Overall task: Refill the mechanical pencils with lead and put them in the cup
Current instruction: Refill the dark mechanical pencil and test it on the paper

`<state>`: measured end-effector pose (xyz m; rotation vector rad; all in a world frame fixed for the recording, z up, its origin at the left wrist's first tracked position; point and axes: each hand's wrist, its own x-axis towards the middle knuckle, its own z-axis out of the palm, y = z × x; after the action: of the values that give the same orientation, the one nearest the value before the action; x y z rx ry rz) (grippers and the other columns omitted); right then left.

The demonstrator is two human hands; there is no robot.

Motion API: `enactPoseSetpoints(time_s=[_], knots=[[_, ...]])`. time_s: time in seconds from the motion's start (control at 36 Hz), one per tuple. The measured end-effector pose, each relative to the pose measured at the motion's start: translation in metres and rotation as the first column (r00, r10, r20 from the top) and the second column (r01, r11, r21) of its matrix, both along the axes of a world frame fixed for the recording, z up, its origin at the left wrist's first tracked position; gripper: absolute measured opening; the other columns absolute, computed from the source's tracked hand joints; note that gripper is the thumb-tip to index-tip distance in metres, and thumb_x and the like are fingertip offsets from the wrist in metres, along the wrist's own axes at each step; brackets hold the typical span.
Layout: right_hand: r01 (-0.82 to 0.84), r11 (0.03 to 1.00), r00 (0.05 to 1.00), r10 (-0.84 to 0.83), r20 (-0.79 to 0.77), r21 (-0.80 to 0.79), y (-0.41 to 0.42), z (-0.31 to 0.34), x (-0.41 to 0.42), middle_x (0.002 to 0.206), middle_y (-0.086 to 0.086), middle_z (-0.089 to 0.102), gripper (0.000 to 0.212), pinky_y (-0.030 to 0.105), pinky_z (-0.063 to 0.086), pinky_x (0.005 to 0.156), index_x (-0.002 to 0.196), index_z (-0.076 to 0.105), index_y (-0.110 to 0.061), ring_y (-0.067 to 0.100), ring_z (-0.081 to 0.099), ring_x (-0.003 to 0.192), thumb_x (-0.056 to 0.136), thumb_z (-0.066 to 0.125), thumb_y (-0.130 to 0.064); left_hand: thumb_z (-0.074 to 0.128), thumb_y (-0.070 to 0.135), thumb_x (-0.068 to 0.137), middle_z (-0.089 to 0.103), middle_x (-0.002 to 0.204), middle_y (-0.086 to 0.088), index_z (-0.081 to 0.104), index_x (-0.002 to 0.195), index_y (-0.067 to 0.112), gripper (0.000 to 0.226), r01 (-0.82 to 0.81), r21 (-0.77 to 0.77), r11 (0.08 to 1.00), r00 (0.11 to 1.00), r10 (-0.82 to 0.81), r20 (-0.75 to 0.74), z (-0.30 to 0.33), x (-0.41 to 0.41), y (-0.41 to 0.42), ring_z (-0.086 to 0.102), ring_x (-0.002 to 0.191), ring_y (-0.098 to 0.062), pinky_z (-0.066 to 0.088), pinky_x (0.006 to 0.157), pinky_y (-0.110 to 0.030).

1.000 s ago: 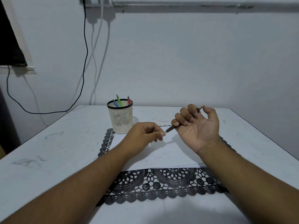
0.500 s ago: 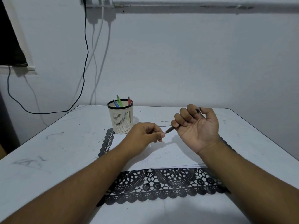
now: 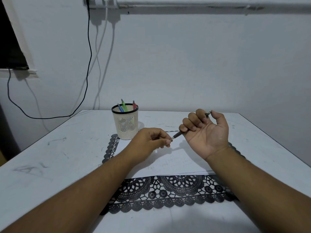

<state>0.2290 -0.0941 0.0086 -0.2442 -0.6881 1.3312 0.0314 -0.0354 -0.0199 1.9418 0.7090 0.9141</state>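
Note:
My right hand (image 3: 206,132) lies palm up above the white paper (image 3: 170,158) and grips a dark mechanical pencil (image 3: 177,135) in curled fingers; its thumb sits on the cap end. The pencil's tip points left and down. My left hand (image 3: 149,143) has its thumb and forefinger pinched together right at that tip; whether a lead is between them is too small to tell. A cream mesh cup (image 3: 125,121) with a black rim stands behind my left hand and holds a blue, a green and a red pencil.
A black lace mat (image 3: 168,194) lies under the paper on the white table (image 3: 50,157). Thin lead-like bits lie on the table behind the hands. Cables hang down the wall at the back left.
My right thumb has closed onto the cap end of the pencil. My left hand stays pinched at the tip. Otherwise little has moved.

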Motion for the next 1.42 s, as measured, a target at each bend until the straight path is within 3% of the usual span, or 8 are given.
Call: enactPoseSetpoints(time_s=[0.44, 0.72, 1.0, 1.22, 1.42], knots=[[0.007, 1.000, 1.000, -0.007, 0.007, 0.014, 0.0020, -0.0007, 0.0022, 0.067, -0.002, 0.018, 0.025, 0.033, 0.032, 0.062, 0.074, 0.021, -0.022, 0.019, 0.022, 0.061, 0.083, 0.041, -0.035, 0.073, 0.009, 0.092, 0.076, 0.081, 0.000, 0.078, 0.094, 0.012, 0.006, 0.006, 0.007, 1.000, 1.000, -0.006, 0.016, -0.0017, 0.0007, 0.0007, 0.061, 0.072, -0.007, 0.050, 0.073, -0.020], [0.011, 1.000, 1.000, -0.011, 0.011, 0.017, 0.0009, -0.0004, 0.0001, 0.067, -0.002, 0.019, 0.026, 0.032, 0.034, 0.061, 0.073, 0.023, -0.022, 0.019, 0.024, 0.060, 0.083, 0.042, -0.036, 0.073, 0.011, 0.093, 0.076, 0.082, -0.001, 0.078, 0.093, 0.014, 0.006, 0.002, 0.005, 1.000, 1.000, -0.002, 0.013, -0.0010, 0.0008, 0.0002, 0.061, 0.073, -0.009, 0.050, 0.077, -0.030], [-0.002, 1.000, 1.000, 0.002, -0.009, 0.003, -0.0008, 0.0009, -0.0018, 0.066, -0.001, 0.022, 0.026, 0.032, 0.035, 0.061, 0.070, 0.030, -0.021, 0.019, 0.020, 0.063, 0.085, 0.042, -0.039, 0.076, 0.015, 0.091, 0.076, 0.080, -0.001, 0.078, 0.090, 0.016, 0.003, -0.006, 0.004, 1.000, 1.000, 0.006, 0.014, -0.0001, 0.0014, -0.0016, 0.063, 0.074, -0.009, 0.051, 0.078, -0.031], [0.026, 1.000, 0.999, -0.026, 0.039, -0.009, -0.0021, 0.0020, -0.0042, 0.068, -0.001, 0.016, 0.023, 0.033, 0.032, 0.061, 0.073, 0.022, -0.022, 0.020, 0.017, 0.063, 0.082, 0.040, -0.033, 0.077, 0.020, 0.091, 0.076, 0.080, -0.001, 0.078, 0.086, 0.018, 0.006, -0.033, 0.016, 0.999, 0.999, 0.033, -0.007, -0.0006, 0.0018, -0.0013, 0.064, 0.074, -0.010, 0.053, 0.078, -0.036], [0.008, 1.000, 1.000, -0.009, 0.029, 0.009, -0.0018, 0.0003, -0.0047, 0.065, -0.001, 0.021, 0.025, 0.033, 0.033, 0.062, 0.067, 0.030, -0.021, 0.020, 0.021, 0.061, 0.085, 0.040, -0.037, 0.076, 0.019, 0.092, 0.076, 0.079, -0.001, 0.077, 0.085, 0.018, 0.006, -0.037, 0.013, 0.999, 0.999, 0.038, -0.012, 0.0008, 0.0020, -0.0030, 0.064, 0.073, -0.009, 0.052, 0.076, -0.031]])
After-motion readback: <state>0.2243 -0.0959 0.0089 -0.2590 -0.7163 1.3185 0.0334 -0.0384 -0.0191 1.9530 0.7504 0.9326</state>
